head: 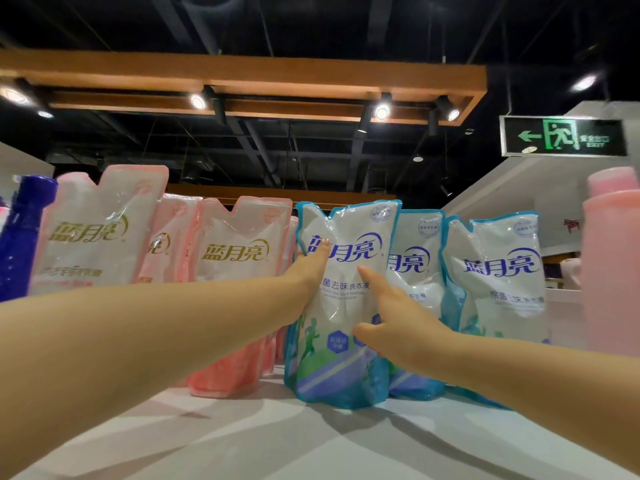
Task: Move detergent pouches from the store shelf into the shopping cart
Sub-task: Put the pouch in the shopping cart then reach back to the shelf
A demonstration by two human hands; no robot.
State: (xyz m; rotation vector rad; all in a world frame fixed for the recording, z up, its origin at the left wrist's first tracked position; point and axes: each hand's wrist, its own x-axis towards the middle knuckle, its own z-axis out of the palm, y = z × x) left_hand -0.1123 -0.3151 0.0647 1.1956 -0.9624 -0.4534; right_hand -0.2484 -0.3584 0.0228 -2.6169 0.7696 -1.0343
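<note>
A blue-and-white detergent pouch point(346, 306) stands upright at the front of the white shelf point(277, 438). My left hand point(310, 268) grips its upper left edge, thumb on the front and fingers hidden behind. My right hand point(398, 317) lies against the pouch's lower right front; its thumb and forefinger are spread, and its other fingers are hidden. Two more blue pouches point(415, 271) point(502, 278) stand behind and to the right. Pink pouches point(239, 258) point(97, 230) stand in a row on the left. No shopping cart is in view.
A dark blue bottle point(20, 237) stands at the far left and a pink bottle point(613, 265) at the far right. A green exit sign point(562, 136) hangs at upper right. A wooden ceiling frame with spotlights point(242, 74) runs overhead.
</note>
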